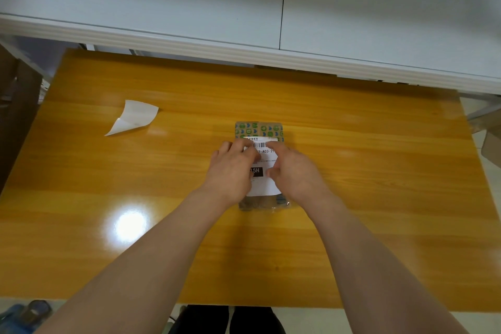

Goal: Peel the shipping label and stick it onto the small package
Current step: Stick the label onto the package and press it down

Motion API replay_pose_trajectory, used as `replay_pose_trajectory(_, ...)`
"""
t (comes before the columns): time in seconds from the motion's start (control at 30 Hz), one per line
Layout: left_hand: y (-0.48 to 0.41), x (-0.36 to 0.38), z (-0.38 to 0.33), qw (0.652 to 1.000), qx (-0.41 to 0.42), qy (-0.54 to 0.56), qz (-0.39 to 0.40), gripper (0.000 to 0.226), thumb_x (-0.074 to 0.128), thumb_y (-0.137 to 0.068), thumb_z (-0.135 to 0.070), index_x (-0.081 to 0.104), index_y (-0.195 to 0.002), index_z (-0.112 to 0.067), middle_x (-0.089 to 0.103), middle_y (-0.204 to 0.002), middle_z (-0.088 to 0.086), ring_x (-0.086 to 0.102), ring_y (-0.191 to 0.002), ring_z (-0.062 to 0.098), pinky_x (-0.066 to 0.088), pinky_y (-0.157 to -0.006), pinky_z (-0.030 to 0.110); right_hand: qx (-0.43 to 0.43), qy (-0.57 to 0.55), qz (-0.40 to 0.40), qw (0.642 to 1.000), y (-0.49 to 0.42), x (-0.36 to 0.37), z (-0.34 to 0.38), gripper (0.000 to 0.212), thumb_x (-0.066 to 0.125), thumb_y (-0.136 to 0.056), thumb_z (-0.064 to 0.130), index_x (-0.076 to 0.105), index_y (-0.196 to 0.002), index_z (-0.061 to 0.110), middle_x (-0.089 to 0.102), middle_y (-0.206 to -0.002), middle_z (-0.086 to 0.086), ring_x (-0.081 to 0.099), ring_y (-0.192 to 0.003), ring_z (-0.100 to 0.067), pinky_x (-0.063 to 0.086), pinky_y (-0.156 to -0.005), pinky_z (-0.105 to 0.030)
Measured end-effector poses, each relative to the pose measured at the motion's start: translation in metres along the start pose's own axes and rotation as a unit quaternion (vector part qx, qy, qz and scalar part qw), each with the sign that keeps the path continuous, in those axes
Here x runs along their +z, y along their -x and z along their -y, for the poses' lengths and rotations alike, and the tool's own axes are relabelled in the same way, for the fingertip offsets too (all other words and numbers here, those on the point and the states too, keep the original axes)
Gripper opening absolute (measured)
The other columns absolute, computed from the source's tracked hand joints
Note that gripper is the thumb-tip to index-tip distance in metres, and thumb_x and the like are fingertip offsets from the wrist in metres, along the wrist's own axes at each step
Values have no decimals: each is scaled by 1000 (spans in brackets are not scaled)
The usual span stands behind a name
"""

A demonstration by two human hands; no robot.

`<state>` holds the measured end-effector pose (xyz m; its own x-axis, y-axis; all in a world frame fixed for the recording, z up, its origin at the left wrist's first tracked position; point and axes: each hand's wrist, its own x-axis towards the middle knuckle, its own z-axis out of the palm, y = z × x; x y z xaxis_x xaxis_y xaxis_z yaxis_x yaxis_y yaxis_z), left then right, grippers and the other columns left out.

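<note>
- The small package (259,129) lies flat on the orange wood-grain bench (352,171), a little beyond the bench's middle; it is the landmark for everything below.
- Its far end shows brown wrapping with a band of green and blue printed tape; its near end peeks out as a crinkled, clear-wrapped edge.
- The shipping label (264,184), white with a barcode, the characters "A03" and a dark block reading "15H", lies on top of the package and covers most of its length, leaving only the far tape band and the near edge bare.
- The left hand (230,168) rests on the left side of the package, palm down, fingers spread flat over the label's left edge; its grip is released, pressing and not holding anything.
- The right hand (294,171) rests on the right side of the package, fingers curled down onto the label near the barcode and the thumb pointing toward the dark block; whether it pinches the label or only presses it, I cannot tell.
- A curled white backing sheet (134,116) lies on the bench well to the left of the package, slightly farther away, one corner folded.
- Both bare forearms reach in from the near edge of the bench toward the package.
</note>
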<state>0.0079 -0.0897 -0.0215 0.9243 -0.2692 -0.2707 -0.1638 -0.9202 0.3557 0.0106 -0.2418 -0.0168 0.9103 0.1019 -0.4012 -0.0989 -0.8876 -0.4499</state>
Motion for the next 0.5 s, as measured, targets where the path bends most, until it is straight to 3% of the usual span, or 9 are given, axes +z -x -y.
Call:
replay_pose_trajectory(0.27,-8,-2,-1,1000,-2,-12,-3,52,58,-90,-12,47,-140,-22,39,-150,0,39,-128,29,35,-96,39,21,15,19,999,-10,-5,3,64,62,-95,23,34,-152,25,68,-120,-12,64,-107,-31,56,-83,-42)
replay_pose_trajectory(0.4,-11,-4,-1,1000,-18,-17,-2,61,61,-89,-15,40,-146,-19,38,-148,3,39,-128,30,36,-99,40,36,19,11,999,-12,-6,2,67,60,-96,23,28,-154,24,69,-118,-11,66,-103,-32,50,-69,-36)
replay_pose_trajectory(0.5,-10,-3,-1,1000,-23,-13,0,62,62,-87,-14,41,-146,-18,36,-148,3,38,-127,30,36,-99,39,43,25,7,999,-12,-5,1,68,60,-96,23,26,-155,23,68,-121,-11,65,-103,-32,51,-69,-37)
